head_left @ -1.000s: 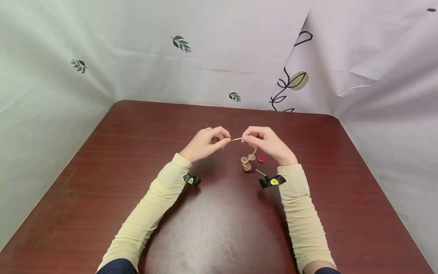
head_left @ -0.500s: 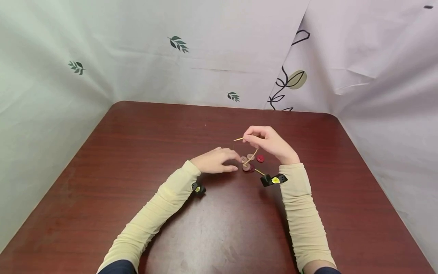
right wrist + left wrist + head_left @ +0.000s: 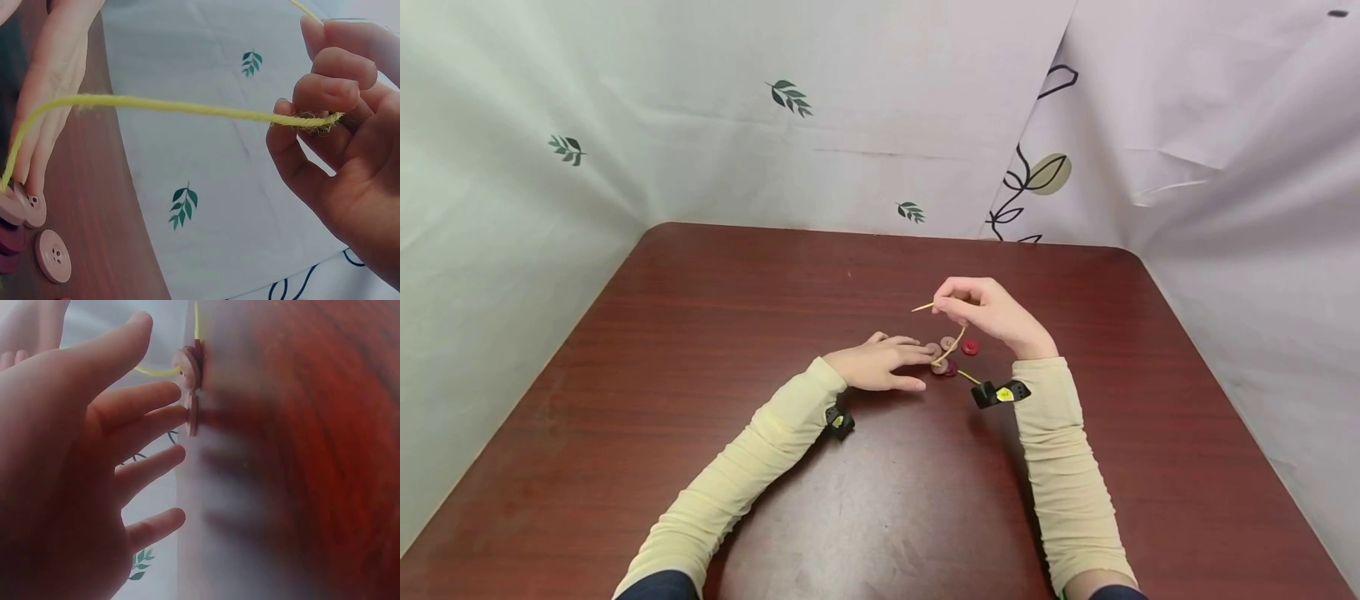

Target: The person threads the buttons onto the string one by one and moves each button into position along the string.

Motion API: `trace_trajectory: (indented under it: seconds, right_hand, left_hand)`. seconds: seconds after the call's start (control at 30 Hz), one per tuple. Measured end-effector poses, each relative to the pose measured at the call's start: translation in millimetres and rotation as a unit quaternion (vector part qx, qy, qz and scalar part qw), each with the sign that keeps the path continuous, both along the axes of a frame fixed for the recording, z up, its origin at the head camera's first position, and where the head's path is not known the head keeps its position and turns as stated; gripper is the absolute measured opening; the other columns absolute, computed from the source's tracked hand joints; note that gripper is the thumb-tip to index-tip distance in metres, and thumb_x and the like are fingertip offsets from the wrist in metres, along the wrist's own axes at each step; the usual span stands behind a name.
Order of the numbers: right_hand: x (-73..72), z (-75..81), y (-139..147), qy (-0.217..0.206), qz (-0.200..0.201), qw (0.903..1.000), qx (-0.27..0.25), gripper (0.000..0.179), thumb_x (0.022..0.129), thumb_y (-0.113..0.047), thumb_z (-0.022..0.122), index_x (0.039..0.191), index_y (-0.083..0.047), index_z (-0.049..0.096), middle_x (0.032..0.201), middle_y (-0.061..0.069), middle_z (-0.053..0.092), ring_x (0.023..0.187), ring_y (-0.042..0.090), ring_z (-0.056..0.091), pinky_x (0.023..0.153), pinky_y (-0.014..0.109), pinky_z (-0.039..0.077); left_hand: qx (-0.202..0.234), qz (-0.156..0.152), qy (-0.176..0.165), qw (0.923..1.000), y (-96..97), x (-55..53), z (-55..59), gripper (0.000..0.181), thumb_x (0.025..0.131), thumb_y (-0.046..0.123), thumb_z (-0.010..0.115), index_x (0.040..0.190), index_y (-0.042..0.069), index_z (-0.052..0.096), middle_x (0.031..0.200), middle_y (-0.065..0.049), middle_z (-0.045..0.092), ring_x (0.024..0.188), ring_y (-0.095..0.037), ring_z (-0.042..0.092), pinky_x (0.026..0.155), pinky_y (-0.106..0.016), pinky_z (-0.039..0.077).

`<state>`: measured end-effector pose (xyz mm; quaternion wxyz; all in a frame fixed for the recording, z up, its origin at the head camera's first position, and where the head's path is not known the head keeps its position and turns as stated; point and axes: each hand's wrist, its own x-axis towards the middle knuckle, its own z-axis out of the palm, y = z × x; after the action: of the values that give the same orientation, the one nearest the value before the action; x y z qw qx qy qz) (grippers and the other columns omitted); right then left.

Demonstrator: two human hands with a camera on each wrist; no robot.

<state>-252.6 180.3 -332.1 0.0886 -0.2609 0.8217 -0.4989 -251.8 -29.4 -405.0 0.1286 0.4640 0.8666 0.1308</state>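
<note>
My right hand pinches a yellow cord near its tip, which sticks out to the left past the fingers. From the fingers the cord runs down to a pink button, and it seems to pass through that button. Dark red buttons lie beneath it. My left hand reaches low over the table with its fingers stretched out. In the left wrist view one fingertip touches, or nearly touches, the edge of a second pink button. Another pink button lies close by.
A bright red button lies slightly right of the group. The cord's other end trails toward the right wrist's camera. Everything rests on a dark red-brown wooden table, with white leaf-patterned sheeting around its back and sides.
My left hand has let go of the cord's tip and moved down and toward me to the buttons, its fingers straightening. The right hand still pinches the cord in nearly the same place.
</note>
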Motion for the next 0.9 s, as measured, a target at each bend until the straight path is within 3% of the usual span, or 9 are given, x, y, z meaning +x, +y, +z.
trace_trajectory:
  seconds: [0.2,0.37,0.57,0.73,0.9]
  right_hand:
    - [1.6,0.7,0.4,-0.007,0.006,0.9999,0.008,0.025,0.088,-0.028,0.056,0.092,-0.004,0.062,0.06,0.005,0.045,0.06,0.02,0.046,0.063,0.03,0.043]
    - [2.2,0.6,0.6,-0.011,0.01,0.9997,0.02,0.018,0.088,-0.028,0.055,0.089,-0.011,0.062,0.06,0.006,0.045,0.061,0.018,0.046,0.062,0.032,0.042]
    - [0.6,-0.8,0.6,-0.003,0.013,0.9996,0.026,0.011,0.088,-0.024,0.055,0.086,-0.014,0.062,0.061,0.009,0.045,0.061,0.019,0.047,0.062,0.032,0.043]
    - [-0.5,-1.2,-0.1,0.0,0.025,0.9994,0.022,0.009,0.088,-0.022,0.056,0.086,-0.015,0.062,0.059,0.006,0.045,0.06,0.017,0.046,0.06,0.029,0.042]
    - [-1.5,-3.3,-0.4,0.005,0.04,0.9989,0.023,0.009,0.088,-0.02,0.056,0.088,-0.012,0.061,0.059,0.004,0.046,0.061,0.019,0.047,0.061,0.027,0.042]
  left_hand:
    - [0.013,0.007,0.016,0.9998,-0.1,-1.5,2.8,0.046,0.086,0.044,0.052,0.128,0.026,0.048,0.134,0.008,0.047,0.126,-0.008,0.04,0.092,-0.04,0.028]
    - [0.029,0.014,0.027,0.9991,0.0,-3.4,4.7,0.031,0.084,0.035,0.059,0.111,0.021,0.059,0.107,0.007,0.06,0.103,-0.006,0.054,0.084,-0.034,0.031]
    - [0.044,0.006,0.048,0.9978,-0.9,-6.5,4.4,0.019,0.079,0.022,0.065,0.098,0.019,0.061,0.081,0.005,0.058,0.078,-0.007,0.054,0.073,-0.028,0.035]
    - [0.062,0.001,0.062,0.9962,-3.1,-9.2,0.5,0.02,0.077,0.015,0.064,0.097,0.017,0.063,0.078,0.004,0.058,0.07,-0.005,0.054,0.067,-0.02,0.041]
    - [0.07,0.011,0.036,0.9968,-3.9,-8.6,-1.4,0.022,0.077,0.011,0.063,0.098,0.015,0.063,0.085,0.003,0.056,0.074,-0.007,0.054,0.068,-0.019,0.042]
